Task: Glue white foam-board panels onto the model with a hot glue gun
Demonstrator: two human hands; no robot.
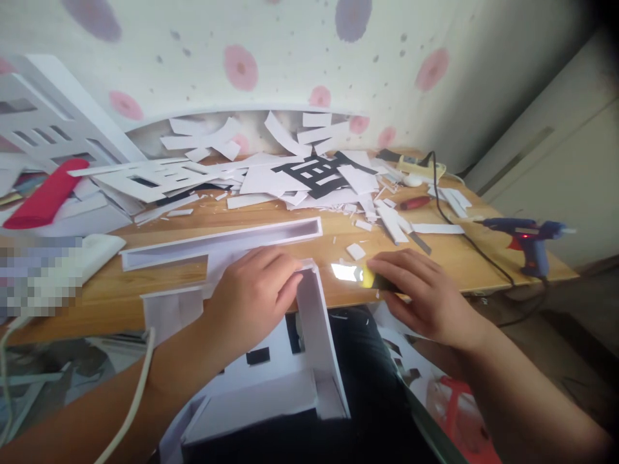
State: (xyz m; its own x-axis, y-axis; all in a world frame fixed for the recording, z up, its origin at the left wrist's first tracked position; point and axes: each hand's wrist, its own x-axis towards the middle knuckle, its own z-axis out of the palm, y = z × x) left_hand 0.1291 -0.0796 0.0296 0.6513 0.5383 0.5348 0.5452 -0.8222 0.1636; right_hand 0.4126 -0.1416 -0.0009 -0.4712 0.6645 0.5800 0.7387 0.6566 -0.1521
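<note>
My left hand (258, 293) is closed on the upper corner of a white foam board model (316, 328), which has wall strips and cut-out windows. The model lies partly on the table edge and partly over my lap. In my right hand (430, 290) is a utility knife (368, 277) with a yellow and black body. Its wide, shiny blade points left, a short way from the model's corner. The fingers hide most of the knife's handle. A small white foam scrap (356, 251) lies just beyond the blade.
A blue glue gun (527, 238) with a red light stands at the table's right, its cord trailing. Board offcuts (271, 174) and a black cut-out (314, 173) cover the back. A red-handled tool (414, 203), power strip (420, 166) and red roll (48, 193) lie around. A white cable (138, 399) crosses my left forearm.
</note>
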